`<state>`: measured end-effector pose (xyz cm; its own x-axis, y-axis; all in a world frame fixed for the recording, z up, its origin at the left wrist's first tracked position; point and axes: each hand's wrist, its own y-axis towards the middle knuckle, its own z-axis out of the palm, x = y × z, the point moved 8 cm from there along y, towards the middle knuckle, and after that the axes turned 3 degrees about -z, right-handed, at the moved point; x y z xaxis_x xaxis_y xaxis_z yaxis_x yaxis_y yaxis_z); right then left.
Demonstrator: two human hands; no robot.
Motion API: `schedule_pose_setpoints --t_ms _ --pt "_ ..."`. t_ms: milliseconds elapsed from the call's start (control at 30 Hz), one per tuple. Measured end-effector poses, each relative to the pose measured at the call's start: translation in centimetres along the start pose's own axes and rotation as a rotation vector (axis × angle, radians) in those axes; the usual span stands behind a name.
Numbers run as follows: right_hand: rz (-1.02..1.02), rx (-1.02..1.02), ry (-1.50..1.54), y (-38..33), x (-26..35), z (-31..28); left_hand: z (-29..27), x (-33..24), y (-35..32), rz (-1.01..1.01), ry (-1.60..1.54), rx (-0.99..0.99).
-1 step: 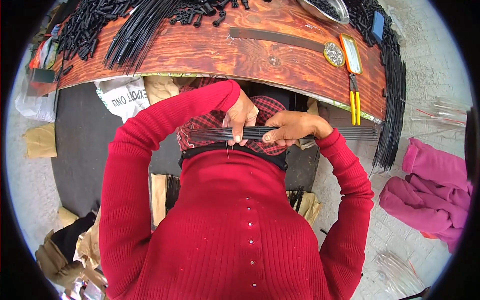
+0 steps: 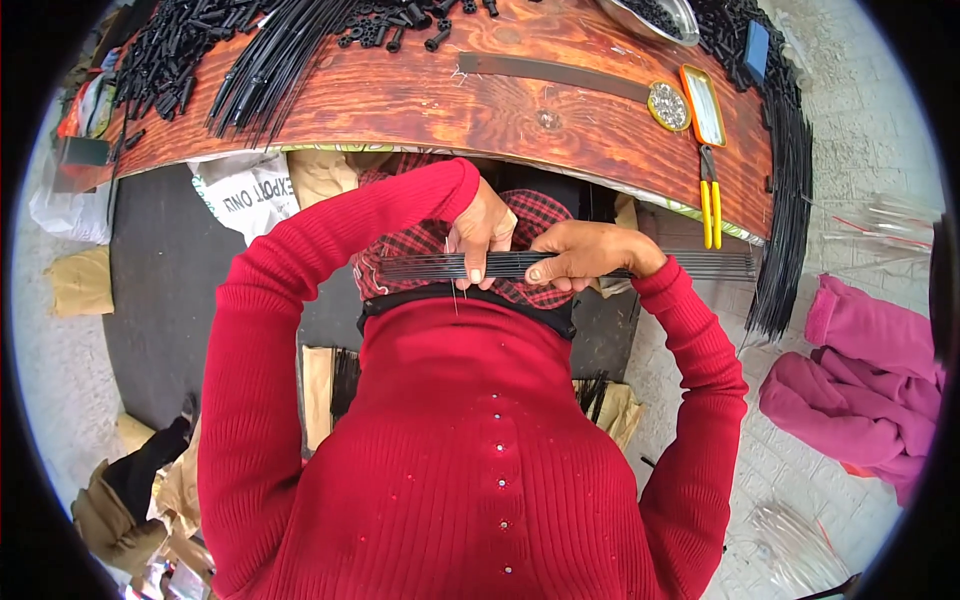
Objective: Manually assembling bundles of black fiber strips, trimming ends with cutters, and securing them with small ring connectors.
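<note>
Bundle of thin black rods [image 2: 560, 265] lies level across lap, centre frame. Likely light, springy, prone to fanning; best gripped mid-length. Left hand [image 2: 482, 232] pinches it from above; right hand [image 2: 585, 256] clasps it at 3 o'clock. Wooden bench [image 2: 450, 100] at 12; yellow-handled pliers [image 2: 711, 200] at 2.

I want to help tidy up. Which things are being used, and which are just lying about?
In use: bundle of thin black rods, held by left hand and right hand.

Lying about: yellow-handled pliers, round tin, pink cloth, white sack.
</note>
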<state>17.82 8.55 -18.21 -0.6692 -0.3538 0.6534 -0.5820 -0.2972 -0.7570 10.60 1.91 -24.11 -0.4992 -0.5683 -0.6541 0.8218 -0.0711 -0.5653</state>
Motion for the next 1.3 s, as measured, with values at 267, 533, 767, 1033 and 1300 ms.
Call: schedule_pose_setpoints --t_ms 267,533,767,1033,1300 --pt "-0.067 0.004 -0.009 -0.6 -1.2 2.5 2.5 -0.8 0.8 -0.008 0.057 -0.057" --pt "-0.083 -0.001 -0.059 -1.0 -1.1 2.6 2.6 -1.5 0.9 -0.009 0.124 -0.100" --pt "-0.054 -0.057 0.056 -1.0 -0.5 0.7 0.7 -1.6 -2.1 -0.004 0.094 -0.175" --pt "-0.080 -0.260 0.210 -1.3 -1.1 -2.2 2.0 -9.4 -17.0 0.920 0.052 -1.211" --pt "-0.400 -0.445 0.432 -2.3 1.8 -6.8 5.2 -3.3 -10.0 0.785 -0.412 -0.975"
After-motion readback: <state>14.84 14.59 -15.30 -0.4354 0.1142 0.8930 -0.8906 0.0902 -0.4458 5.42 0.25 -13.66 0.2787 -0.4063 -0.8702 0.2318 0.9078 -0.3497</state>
